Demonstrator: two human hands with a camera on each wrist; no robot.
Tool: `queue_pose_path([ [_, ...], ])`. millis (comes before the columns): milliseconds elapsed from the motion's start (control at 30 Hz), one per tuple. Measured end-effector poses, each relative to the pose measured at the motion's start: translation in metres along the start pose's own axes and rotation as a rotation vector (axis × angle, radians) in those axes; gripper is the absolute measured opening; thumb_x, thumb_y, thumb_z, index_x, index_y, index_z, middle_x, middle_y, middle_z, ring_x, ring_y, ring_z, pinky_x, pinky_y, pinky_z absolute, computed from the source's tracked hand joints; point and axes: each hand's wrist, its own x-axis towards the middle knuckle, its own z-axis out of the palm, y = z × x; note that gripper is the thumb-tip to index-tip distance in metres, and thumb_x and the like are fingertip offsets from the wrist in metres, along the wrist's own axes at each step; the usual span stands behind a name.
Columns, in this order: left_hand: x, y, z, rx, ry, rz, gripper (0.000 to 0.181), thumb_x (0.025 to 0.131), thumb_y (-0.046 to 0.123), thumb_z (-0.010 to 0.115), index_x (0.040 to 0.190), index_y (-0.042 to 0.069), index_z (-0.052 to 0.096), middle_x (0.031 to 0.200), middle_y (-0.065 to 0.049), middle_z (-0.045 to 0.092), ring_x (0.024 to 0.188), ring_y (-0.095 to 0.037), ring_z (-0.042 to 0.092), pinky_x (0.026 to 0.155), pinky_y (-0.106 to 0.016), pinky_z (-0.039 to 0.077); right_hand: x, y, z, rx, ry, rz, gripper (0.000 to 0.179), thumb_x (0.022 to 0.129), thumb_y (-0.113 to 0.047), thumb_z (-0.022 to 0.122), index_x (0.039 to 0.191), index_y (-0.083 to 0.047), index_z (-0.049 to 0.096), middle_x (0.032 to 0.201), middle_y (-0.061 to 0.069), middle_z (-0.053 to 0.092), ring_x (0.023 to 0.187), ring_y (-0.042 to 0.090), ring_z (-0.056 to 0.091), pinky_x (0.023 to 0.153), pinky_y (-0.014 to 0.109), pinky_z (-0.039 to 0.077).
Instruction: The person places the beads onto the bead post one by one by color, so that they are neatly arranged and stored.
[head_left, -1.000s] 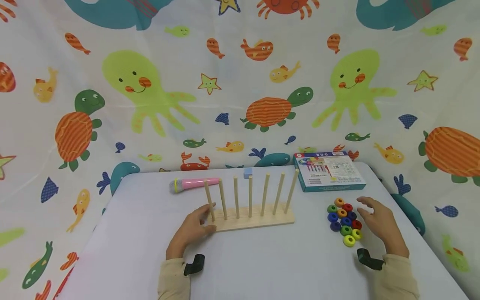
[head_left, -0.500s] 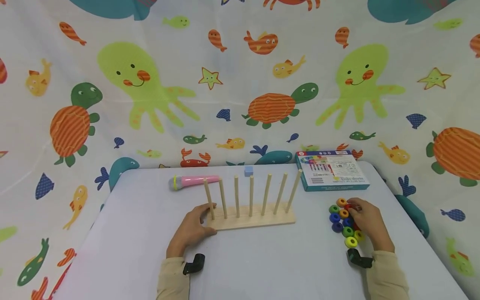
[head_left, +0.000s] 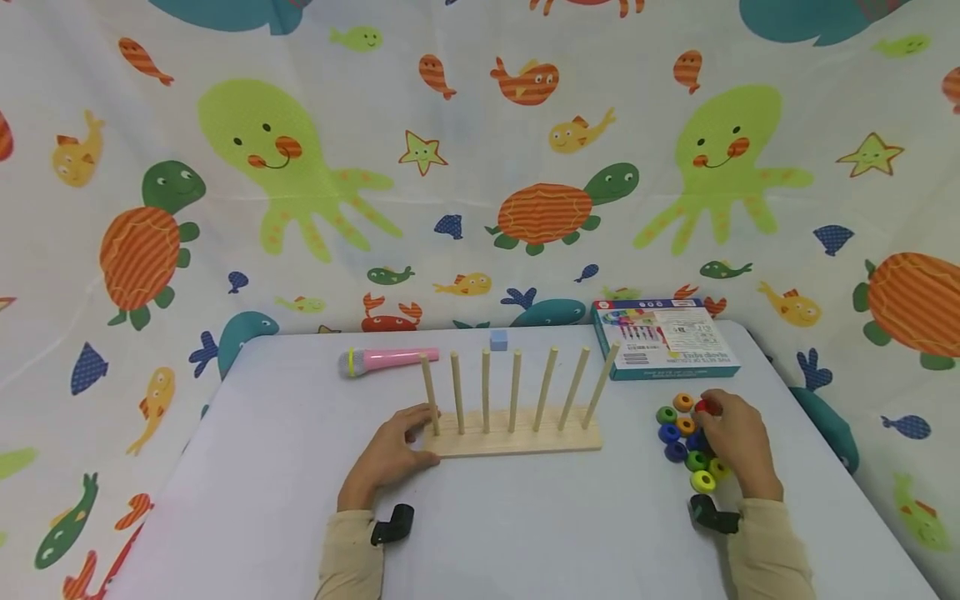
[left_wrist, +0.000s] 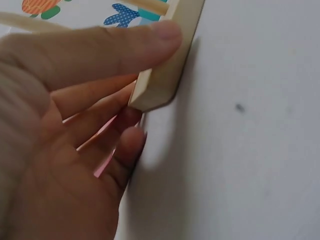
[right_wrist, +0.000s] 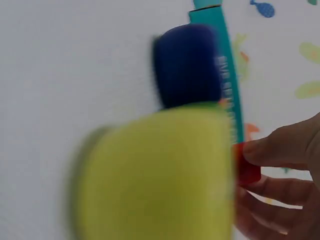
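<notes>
Head view: the left hand grips the left end of the wooden peg rack, which stands mid-worktop. Near the right edge, the right hand pinches a red bead beside other coloured beads. A box lies by the far right corner; a pink microphone and a blue block lie near the far edge.

Left wrist view: the thumb presses the rack's side.

Right wrist view: thumb and fingers clasp the red bead; a yellow bead looms, blurred.
</notes>
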Motion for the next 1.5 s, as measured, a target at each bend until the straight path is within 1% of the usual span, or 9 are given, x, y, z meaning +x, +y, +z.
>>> queue_pose_path([
  [200,-0.001,-0.001,-0.006,-0.023,-0.007,-0.001,0.065,0.075,0.001,0.087,0.136,0.000,0.064,0.148,-0.012,0.055,0.124,-0.029,0.057,0.102,-0.045,0.052,-0.018,-0.039,-0.019,0.110,0.238,-0.150,0.038,0.099,-0.003,0.062,0.133,0.011,0.056,0.124,0.033,0.058,0.113,0.050,0.057,0.095,0.064,0.052],
  [300,-0.003,-0.003,-0.009,-0.013,-0.002,-0.010,0.065,0.076,0.002,0.087,0.136,-0.001,0.064,0.148,-0.013,0.055,0.121,-0.029,0.058,0.101,-0.045,0.051,-0.032,-0.073,-0.032,0.173,0.329,-0.259,0.037,0.098,-0.004,0.064,0.134,0.005,0.060,0.126,0.026,0.061,0.111,0.044,0.062,0.100,0.036,0.055],
  [400,-0.002,-0.003,-0.008,-0.022,-0.012,-0.007,0.065,0.076,0.002,0.087,0.136,-0.002,0.063,0.149,-0.014,0.054,0.124,-0.030,0.057,0.102,-0.045,0.051,-0.047,-0.112,-0.045,0.240,0.407,-0.419,0.037,0.095,0.000,0.068,0.132,0.003,0.063,0.125,0.022,0.065,0.108,0.038,0.065,0.095,0.007,0.044],
  [500,0.000,-0.002,-0.003,-0.036,-0.016,0.000,0.065,0.076,0.002,0.087,0.136,-0.003,0.063,0.149,-0.014,0.054,0.124,-0.031,0.057,0.103,-0.045,0.051,-0.057,-0.154,-0.054,0.311,0.433,-0.612,0.041,0.089,0.008,0.073,0.128,0.005,0.065,0.124,0.020,0.067,0.107,0.035,0.066,0.095,0.002,0.039],
  [600,-0.001,0.000,-0.001,-0.049,-0.013,-0.005,0.065,0.075,0.002,0.087,0.136,-0.002,0.063,0.149,-0.013,0.054,0.123,-0.031,0.057,0.103,-0.046,0.051,-0.061,-0.196,-0.051,0.355,0.382,-0.776,0.041,0.085,0.011,0.076,0.124,0.004,0.068,0.123,0.016,0.069,0.106,0.029,0.067,0.096,0.012,0.048],
  [767,-0.004,0.001,-0.001,-0.045,-0.004,-0.024,0.064,0.076,0.002,0.087,0.135,-0.002,0.064,0.150,-0.012,0.053,0.126,-0.032,0.056,0.104,-0.048,0.050,-0.061,-0.260,-0.027,0.376,0.175,-0.949,0.034,0.090,0.002,0.075,0.123,0.001,0.069,0.119,0.013,0.071,0.108,0.024,0.066,0.095,0.038,0.057],
  [933,-0.003,-0.001,-0.002,-0.050,-0.004,-0.006,0.062,0.076,0.001,0.086,0.135,-0.001,0.065,0.149,-0.012,0.054,0.132,-0.033,0.052,0.106,-0.049,0.049,-0.057,-0.302,0.001,0.345,0.018,-1.028,0.032,0.092,-0.002,0.073,0.124,0.001,0.069,0.121,0.012,0.072,0.110,0.022,0.067,0.097,0.033,0.057],
  [1233,-0.001,-0.003,0.001,-0.056,-0.015,-0.025,0.061,0.079,0.002,0.085,0.136,-0.001,0.064,0.151,-0.011,0.052,0.134,-0.034,0.051,0.108,-0.051,0.048,-0.051,-0.328,0.024,0.305,-0.088,-1.044,0.032,0.094,-0.003,0.071,0.126,0.000,0.068,0.120,0.010,0.072,0.107,0.020,0.067,0.089,0.026,0.058],
  [1500,0.000,-0.001,0.001,-0.057,-0.010,-0.018,0.060,0.078,0.000,0.084,0.134,-0.003,0.064,0.150,-0.011,0.053,0.135,-0.034,0.050,0.107,-0.052,0.048,-0.051,-0.336,0.026,0.235,-0.114,-1.037,0.028,0.095,-0.004,0.071,0.122,-0.001,0.070,0.115,0.008,0.072,0.108,0.020,0.066,0.097,0.027,0.055],
])
